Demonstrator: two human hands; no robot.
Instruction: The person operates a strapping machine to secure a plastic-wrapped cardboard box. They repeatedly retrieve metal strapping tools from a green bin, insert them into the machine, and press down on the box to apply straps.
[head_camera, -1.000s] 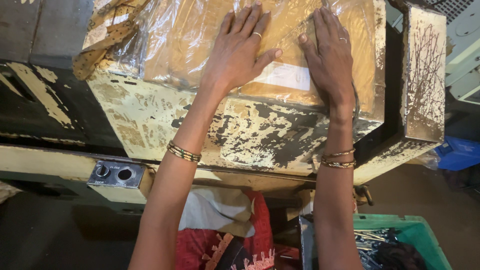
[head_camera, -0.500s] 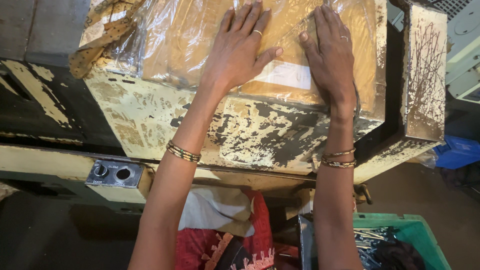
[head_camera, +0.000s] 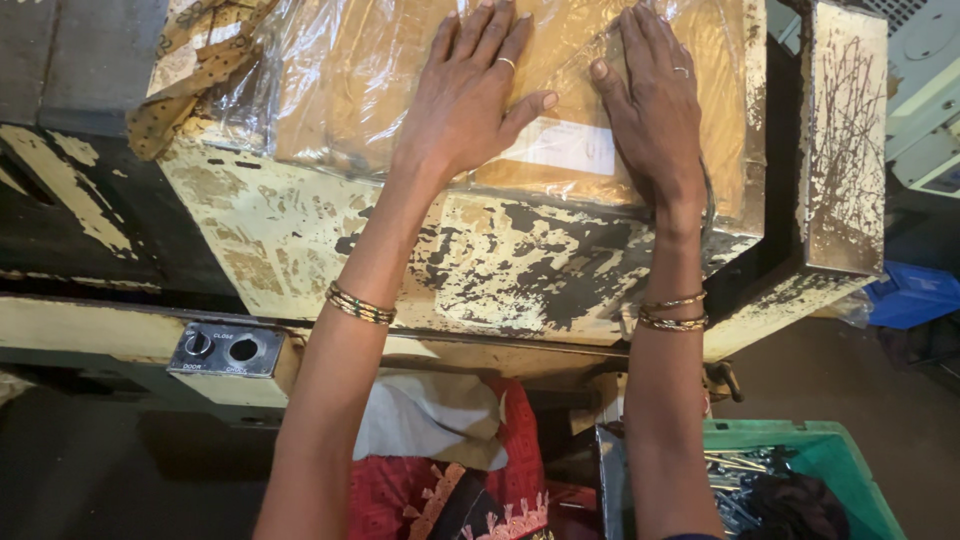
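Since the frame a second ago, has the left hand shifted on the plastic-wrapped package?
No. The left hand lies flat on the plastic-wrapped package, thumb tip just as near the white label as before.

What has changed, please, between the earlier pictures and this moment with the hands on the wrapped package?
Nothing visibly changed. The left hand and the right hand lie flat, fingers spread, on the plastic-wrapped brown package atop the worn cream machine housing, just as before. The white label between the thumbs sits where it was, and nothing was taken hold of or let go; only the view shifted slightly.
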